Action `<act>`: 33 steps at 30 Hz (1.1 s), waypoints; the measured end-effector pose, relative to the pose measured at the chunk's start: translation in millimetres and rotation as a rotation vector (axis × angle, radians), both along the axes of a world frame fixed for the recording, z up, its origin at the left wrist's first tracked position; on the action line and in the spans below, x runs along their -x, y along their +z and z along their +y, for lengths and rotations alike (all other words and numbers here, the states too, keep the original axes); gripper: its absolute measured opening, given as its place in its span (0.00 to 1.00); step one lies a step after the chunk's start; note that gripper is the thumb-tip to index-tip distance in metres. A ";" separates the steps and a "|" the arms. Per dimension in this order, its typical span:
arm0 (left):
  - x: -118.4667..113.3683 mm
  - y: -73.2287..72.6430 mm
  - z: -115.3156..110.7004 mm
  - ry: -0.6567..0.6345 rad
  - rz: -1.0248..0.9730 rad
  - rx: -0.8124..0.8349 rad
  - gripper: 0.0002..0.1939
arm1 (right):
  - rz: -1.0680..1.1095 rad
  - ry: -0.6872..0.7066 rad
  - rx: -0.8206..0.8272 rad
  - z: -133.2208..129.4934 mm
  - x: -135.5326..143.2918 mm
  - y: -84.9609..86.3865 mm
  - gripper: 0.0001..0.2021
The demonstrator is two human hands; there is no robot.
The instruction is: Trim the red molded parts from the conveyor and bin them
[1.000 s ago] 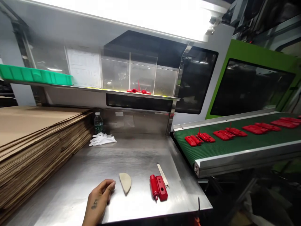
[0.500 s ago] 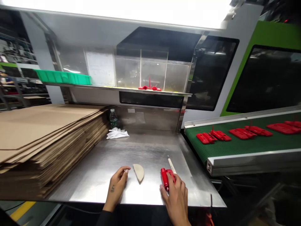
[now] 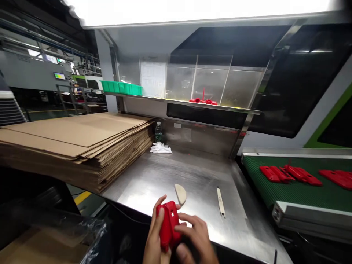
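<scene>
Both of my hands hold a red plastic part (image 3: 168, 224) over the near edge of the steel table (image 3: 154, 176). My left hand (image 3: 154, 238) grips its left side from below. My right hand (image 3: 194, 238) closes on its right side, fingers across the front. Just beyond the part lies a beige half-round pad (image 3: 180, 193) flat on the table. To the right of it rests a thin pale stick (image 3: 220, 201).
A tall stack of flat cardboard sheets (image 3: 82, 143) fills the left. White gloves (image 3: 161, 148) and a water bottle (image 3: 158, 132) sit at the back. A green conveyor belt (image 3: 302, 187) at right carries red parts (image 3: 288, 173). A shelf holds a green bin (image 3: 122, 88).
My right hand picked the red part up off the table and my left hand joined it. The view has swung to the left.
</scene>
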State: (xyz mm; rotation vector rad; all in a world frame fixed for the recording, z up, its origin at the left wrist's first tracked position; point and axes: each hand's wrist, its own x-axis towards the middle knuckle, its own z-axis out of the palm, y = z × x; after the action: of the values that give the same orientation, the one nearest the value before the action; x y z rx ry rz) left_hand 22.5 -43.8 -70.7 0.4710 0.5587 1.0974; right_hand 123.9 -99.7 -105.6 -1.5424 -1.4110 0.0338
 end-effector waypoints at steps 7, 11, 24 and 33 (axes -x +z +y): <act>20.1 12.8 2.7 -0.028 -0.148 0.049 0.21 | -0.127 -0.646 0.584 57.3 -170.5 8.8 0.21; 21.2 12.4 7.6 -0.025 -0.133 0.053 0.16 | -0.167 -0.633 0.821 86.2 -206.3 -17.3 0.15; 54.3 24.1 16.1 0.043 0.062 -0.086 0.18 | -0.144 0.312 0.383 15.9 -72.6 35.1 0.19; 55.8 55.5 -2.3 -0.129 0.170 -0.224 0.27 | 0.006 0.540 0.098 -5.8 -12.3 114.5 0.13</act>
State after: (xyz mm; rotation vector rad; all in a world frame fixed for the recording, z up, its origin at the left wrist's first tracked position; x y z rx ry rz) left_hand -33.3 -46.0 -15.1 0.7909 0.5484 1.0055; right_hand 136.1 -105.5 8.9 -1.1934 -1.8050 0.4386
